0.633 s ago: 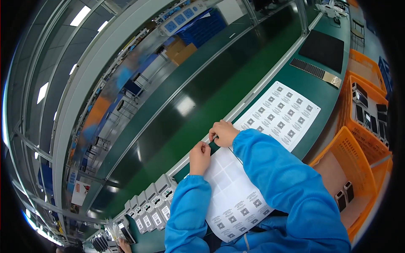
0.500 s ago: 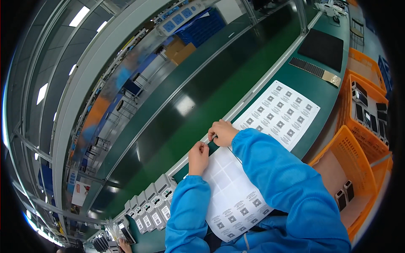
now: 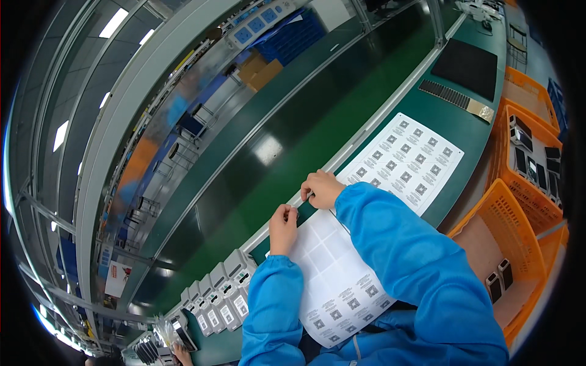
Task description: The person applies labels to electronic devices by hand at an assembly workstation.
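Observation:
My right hand (image 3: 321, 189) is closed, fingertips pinched together, over the far edge of the label sheets. Just left of it, my left hand (image 3: 282, 229) is also closed in a pinch. Whatever sits between the fingertips of either hand is too small or hidden to make out. Beneath my forearms lies a white label sheet (image 3: 332, 283), part bare backing, with printed square-code labels at its near end. A fuller sheet of labels (image 3: 406, 160) lies flat beyond my right arm. Several grey devices (image 3: 223, 293) with white labels stand in a row left of my left hand.
Orange crates (image 3: 497, 229) at the right hold handheld devices (image 3: 531, 165). A black mat (image 3: 466, 68) and a dark strip of small pieces (image 3: 448, 96) lie farther along the green bench. Another person's hand (image 3: 181, 354) is by a bagged item at the lower left.
My left hand has moved slightly left, widening the gap to my right hand. My right hand has barely shifted. The sheets stay in place.

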